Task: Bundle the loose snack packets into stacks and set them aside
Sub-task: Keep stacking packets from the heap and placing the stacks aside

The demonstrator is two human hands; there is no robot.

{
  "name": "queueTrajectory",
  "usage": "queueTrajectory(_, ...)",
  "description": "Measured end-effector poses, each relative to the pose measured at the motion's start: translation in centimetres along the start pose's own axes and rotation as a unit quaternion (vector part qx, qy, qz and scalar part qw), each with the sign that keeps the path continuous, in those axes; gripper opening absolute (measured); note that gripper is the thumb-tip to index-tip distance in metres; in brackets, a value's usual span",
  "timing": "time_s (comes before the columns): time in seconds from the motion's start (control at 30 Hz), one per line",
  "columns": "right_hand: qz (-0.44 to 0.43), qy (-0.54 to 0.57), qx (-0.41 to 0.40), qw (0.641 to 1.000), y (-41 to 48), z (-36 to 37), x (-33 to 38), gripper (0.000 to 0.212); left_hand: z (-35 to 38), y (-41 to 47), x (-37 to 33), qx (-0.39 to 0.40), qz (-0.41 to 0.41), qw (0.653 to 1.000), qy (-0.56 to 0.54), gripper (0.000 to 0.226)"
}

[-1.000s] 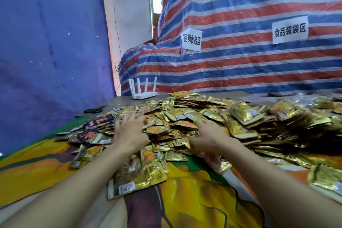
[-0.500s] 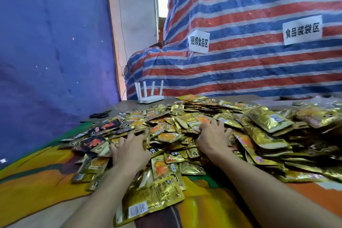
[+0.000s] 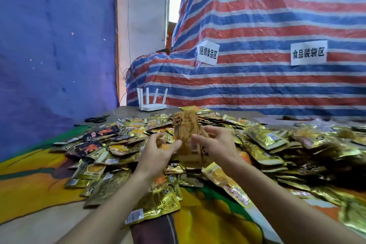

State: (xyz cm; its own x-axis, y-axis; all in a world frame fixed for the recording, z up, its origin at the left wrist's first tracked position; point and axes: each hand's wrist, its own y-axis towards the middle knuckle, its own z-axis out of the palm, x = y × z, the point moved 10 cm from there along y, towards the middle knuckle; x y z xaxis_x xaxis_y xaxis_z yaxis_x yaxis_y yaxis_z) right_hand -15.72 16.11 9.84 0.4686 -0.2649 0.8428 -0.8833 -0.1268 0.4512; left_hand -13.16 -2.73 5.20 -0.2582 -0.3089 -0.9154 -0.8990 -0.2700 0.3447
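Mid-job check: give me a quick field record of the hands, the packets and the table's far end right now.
left hand: pinches the held packets' left edge
right hand: holds their right edge
held packets: gold, upright above the pile, motion-blurred
pile: loose gold packets spread across the table
dark packets: at the pile's left edge
far end: white router, black scissors

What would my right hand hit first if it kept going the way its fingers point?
The upright gold packet held between both hands: the right hand points left and touches it. Just beyond is the left hand, though depth is unclear.
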Motion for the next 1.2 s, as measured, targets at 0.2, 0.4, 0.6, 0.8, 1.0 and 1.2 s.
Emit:
queueTrajectory(0.2, 0.088, 0.195, 0.043, 0.976, -2.8, 0.3, -2.7, 0.026, 3.3, -0.7, -0.3, 0.125, -0.037, 0.978, -0.165, 0.074)
queueTrajectory(0.4, 0.131, 0.223, 0.033, 0.966, -3.2, 0.5, -4.2, 0.015, 4.8, -0.8, 0.0, 0.118, -0.088, 0.964, -0.220, 0.057)
queueTrajectory(0.6, 0.113, 0.193, -0.012, 0.975, -2.8, -0.9, -3.8, 0.009, 4.9, -0.6, 0.5, 0.103, -0.179, 0.927, -0.313, 0.091)
queueTrajectory(0.8, 0.083, 0.038, -0.002, 0.996, -2.5, -1.2, -3.9, 0.012, 5.2, -1.3, 2.9, 0.105, -0.213, 0.928, -0.288, 0.071)
queueTrajectory(1.0, 0.073, -0.325, 0.016, 0.943, 0.3, -2.3, -6.4, 0.046, 3.6, -0.3, 2.6, 0.054, -0.134, 0.974, -0.176, 0.030)
queueTrajectory(1.2, 0.139, -0.430, 0.082, 0.888, 3.0, -0.4, -8.4, 0.063, 3.5, -0.3, 2.8, 0.030, -0.102, 0.991, -0.081, 0.061)
